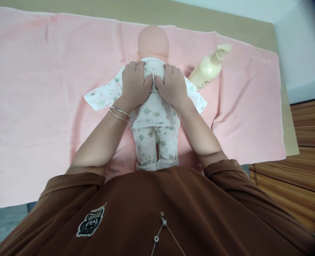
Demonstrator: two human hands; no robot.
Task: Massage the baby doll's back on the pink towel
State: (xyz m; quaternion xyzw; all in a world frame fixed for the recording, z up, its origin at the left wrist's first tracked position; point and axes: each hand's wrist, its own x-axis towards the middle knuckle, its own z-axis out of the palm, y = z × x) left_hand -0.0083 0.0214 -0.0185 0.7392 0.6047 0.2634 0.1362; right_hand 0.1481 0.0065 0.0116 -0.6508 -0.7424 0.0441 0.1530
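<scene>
A baby doll (153, 42) lies with the back of its bald head showing, its feet pointing at my body. It wears a white printed top (154, 111) and matching trousers (147, 147). My left hand (136, 83) rests on the left side of its upper back, with a silver bangle at the wrist. Mirroring it, my right hand (174, 85) lies on the right side. Both hands are open, palms down, fingers toward the shoulders and thumbs near the middle of the back. The doll's own hands are not visible; its sleeves spread out sideways.
Under the doll is a pink towel (37, 106) spread over a wooden table (197, 16). A pale yellow pump bottle (208, 69) leans or lies beside the doll's right sleeve. Striped wooden furniture (309, 153) is at the right, below a white wall.
</scene>
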